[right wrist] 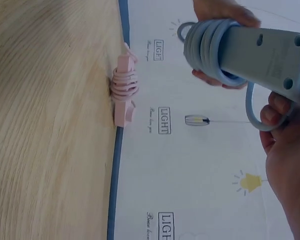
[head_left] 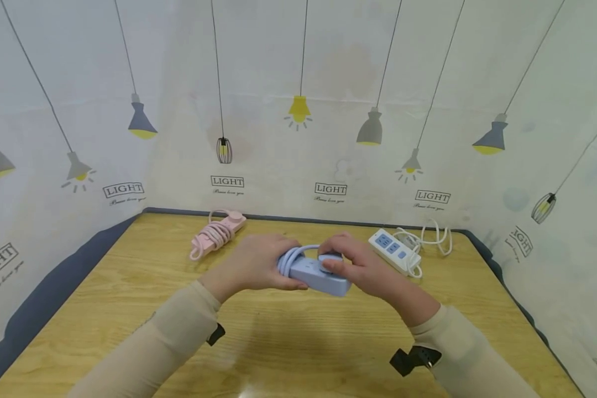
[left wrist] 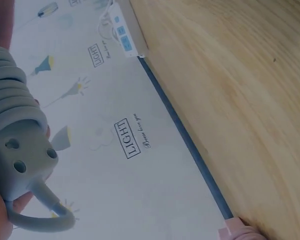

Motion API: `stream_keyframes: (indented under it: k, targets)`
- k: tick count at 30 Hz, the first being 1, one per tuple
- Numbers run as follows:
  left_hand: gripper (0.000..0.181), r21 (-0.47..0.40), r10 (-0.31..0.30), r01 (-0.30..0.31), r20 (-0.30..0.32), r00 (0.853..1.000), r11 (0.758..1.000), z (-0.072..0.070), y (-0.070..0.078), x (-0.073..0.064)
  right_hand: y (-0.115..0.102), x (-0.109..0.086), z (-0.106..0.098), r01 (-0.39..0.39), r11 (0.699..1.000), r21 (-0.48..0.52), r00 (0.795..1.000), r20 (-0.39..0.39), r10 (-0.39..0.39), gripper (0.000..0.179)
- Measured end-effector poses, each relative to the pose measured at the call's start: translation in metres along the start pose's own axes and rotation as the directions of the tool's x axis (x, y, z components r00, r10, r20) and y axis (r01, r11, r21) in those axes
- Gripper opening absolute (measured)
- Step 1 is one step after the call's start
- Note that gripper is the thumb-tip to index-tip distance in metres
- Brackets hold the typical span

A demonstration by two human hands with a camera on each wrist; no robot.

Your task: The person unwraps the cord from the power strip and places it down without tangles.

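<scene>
A light blue power strip [head_left: 323,283] is held up above the table, its cord [head_left: 289,260] wound in several loops round one end. My left hand [head_left: 261,262] grips that wound end, thumb along the near side. At the other end, my right hand [head_left: 368,271] pinches the round blue plug [head_left: 330,257] of the cord against the strip's top face. A loop of cord arches between the coil and the plug. In the right wrist view, the strip's underside [right wrist: 260,55] shows several round holes. The left wrist view shows the wound end [left wrist: 25,155] close up.
A pink power strip [head_left: 236,219] with its cord wrapped round it lies at the back left of the wooden table [head_left: 278,354]. At the back right lies a white power strip [head_left: 395,253] with loose white cord [head_left: 440,241]. A lamp-patterned curtain [head_left: 278,66] surrounds the table.
</scene>
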State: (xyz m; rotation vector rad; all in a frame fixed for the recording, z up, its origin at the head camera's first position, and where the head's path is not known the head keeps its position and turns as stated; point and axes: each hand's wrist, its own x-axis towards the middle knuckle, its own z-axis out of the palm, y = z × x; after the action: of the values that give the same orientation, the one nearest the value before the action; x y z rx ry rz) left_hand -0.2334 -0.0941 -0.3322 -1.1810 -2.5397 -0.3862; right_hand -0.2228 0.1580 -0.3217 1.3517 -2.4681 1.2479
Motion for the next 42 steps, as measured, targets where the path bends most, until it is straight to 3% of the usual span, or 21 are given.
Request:
stream_keyframes:
  k: [4,7,15,19,22,27,31,37,42]
  targets:
    - [0.061,0.049,-0.017,0.016,0.018,1.0,0.999,-0.003,0.004,0.004,0.008,-0.003,-0.003,0.0,0.997,0.082,1.0,-0.003,0.0,0.021]
    - [0.06,0.075,-0.021,0.018,0.042,0.999,0.997,-0.006,0.006,0.005,0.012,-0.004,-0.004,0.041,0.993,0.107,0.999,0.005,-0.042,0.014]
    - [0.061,0.087,-0.002,-0.004,0.071,0.997,0.996,-0.008,0.008,0.007,0.01,-0.006,-0.005,0.155,0.987,-0.034,0.988,0.009,-0.155,0.015]
    - [0.06,0.073,-0.02,0.016,0.06,0.998,0.997,-0.009,0.009,0.007,0.007,-0.004,-0.008,0.111,0.994,-0.009,0.994,0.008,-0.111,0.017]
    - [0.062,0.077,-0.032,0.027,0.064,0.997,0.997,-0.007,0.009,0.006,0.008,-0.005,-0.011,0.054,0.996,0.074,0.998,-0.045,-0.051,0.02]
    - [0.06,0.103,-0.093,0.084,0.09,0.992,0.991,-0.001,0.006,0.002,0.013,-0.01,-0.014,0.083,0.981,0.177,0.991,-0.119,-0.063,0.026]
    - [0.062,0.134,-0.13,0.116,0.093,0.987,0.984,0.002,0.003,-0.002,0.013,-0.008,-0.014,0.069,0.987,0.144,0.994,-0.09,-0.056,0.026]
    - [0.066,0.149,-0.11,0.098,0.076,0.991,0.984,0.003,0.005,-0.001,0.011,-0.008,-0.016,0.02,0.991,0.133,0.993,-0.117,-0.004,0.027]
    - [0.074,0.167,-0.089,0.077,0.067,0.994,0.983,0.007,0.004,0.0,0.006,-0.006,-0.016,-0.03,0.993,0.113,0.994,-0.1,0.041,0.015]
